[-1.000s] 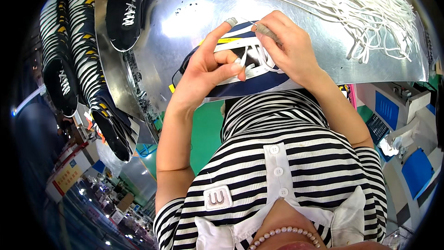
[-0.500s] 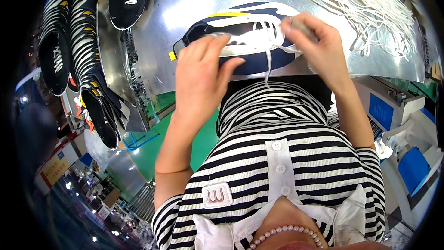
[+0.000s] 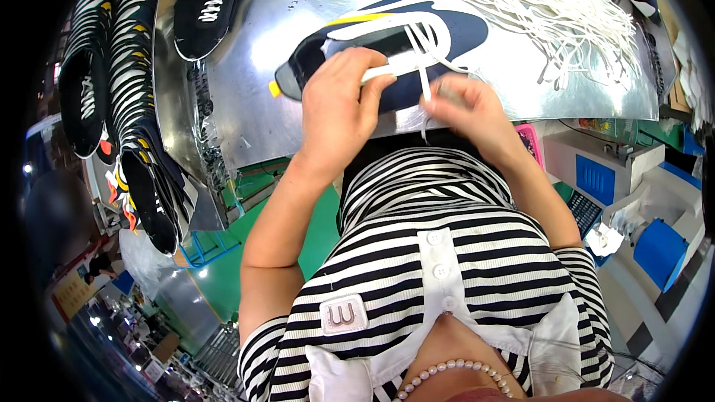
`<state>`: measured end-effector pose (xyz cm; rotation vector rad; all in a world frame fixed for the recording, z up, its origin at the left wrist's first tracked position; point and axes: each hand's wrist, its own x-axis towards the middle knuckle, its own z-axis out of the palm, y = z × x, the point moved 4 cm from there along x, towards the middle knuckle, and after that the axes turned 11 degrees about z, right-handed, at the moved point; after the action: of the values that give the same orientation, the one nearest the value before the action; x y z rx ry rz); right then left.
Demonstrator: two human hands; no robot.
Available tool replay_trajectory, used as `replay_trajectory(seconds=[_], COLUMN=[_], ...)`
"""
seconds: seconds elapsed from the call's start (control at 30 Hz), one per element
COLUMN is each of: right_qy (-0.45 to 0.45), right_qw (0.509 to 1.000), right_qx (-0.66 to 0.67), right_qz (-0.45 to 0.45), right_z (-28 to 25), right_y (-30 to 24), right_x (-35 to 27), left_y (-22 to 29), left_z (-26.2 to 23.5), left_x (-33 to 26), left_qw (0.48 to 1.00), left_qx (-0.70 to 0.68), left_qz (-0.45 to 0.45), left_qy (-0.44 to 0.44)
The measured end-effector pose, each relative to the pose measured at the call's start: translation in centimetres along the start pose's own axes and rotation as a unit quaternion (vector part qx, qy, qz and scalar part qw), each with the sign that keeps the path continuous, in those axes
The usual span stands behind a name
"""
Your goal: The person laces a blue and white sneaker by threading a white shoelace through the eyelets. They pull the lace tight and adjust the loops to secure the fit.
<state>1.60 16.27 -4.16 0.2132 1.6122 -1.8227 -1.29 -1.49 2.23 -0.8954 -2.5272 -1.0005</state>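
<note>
A navy, white and yellow shoe upper (image 3: 463,30) lies on the metal table, its yellow tab at the left end. White shoelace (image 3: 423,78) strands cross its throat, and one end hangs past the near edge. My left hand (image 3: 339,100) pinches the white edge of the upper's opening between thumb and fingers. Beside the lace's hanging end, my right hand (image 3: 469,108) has its thumb and fingers drawn together, closed around that strand. Its fingers are somewhat blurred.
A heap of loose white laces (image 3: 521,7) covers the table's far right. At far left rests a black laced upper (image 3: 208,11), with long stacks of striped uppers (image 3: 138,67) farther left. The metal table (image 3: 246,119) ends just before my body. Blue-and-white machinery (image 3: 596,171) stands at right.
My right hand has come down and left from the upper's right side to the hanging lace. My left hand has moved slightly right and closed on the opening's edge.
</note>
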Motion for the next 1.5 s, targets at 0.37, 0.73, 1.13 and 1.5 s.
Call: replay_trajectory(seconds=[0.37,0.73,1.13,1.5], right_qy=[0.116,0.207,0.163,0.126], right_qw=[0.968,0.950,0.971,0.982], right_qx=[-0.044,-0.056,-0.130,-0.119], right_qz=[-0.220,-0.225,-0.114,-0.075], right_z=[-1.1,-1.8,-1.3,-1.1], right_y=[-3.9,-3.0,-0.8,-1.0], right_x=[3.4,2.7,-1.1,-0.5], left_y=[-2.1,-1.3,-1.2,-1.1], left_z=[1.4,2.8,2.9,2.9], left_x=[0.3,0.4,0.4,0.4], left_qw=[0.965,0.996,0.999,0.999], left_qx=[-0.138,0.004,0.015,0.005], left_qz=[-0.137,-0.068,-0.013,-0.008], left_qy=[-0.173,-0.059,-0.034,-0.035])
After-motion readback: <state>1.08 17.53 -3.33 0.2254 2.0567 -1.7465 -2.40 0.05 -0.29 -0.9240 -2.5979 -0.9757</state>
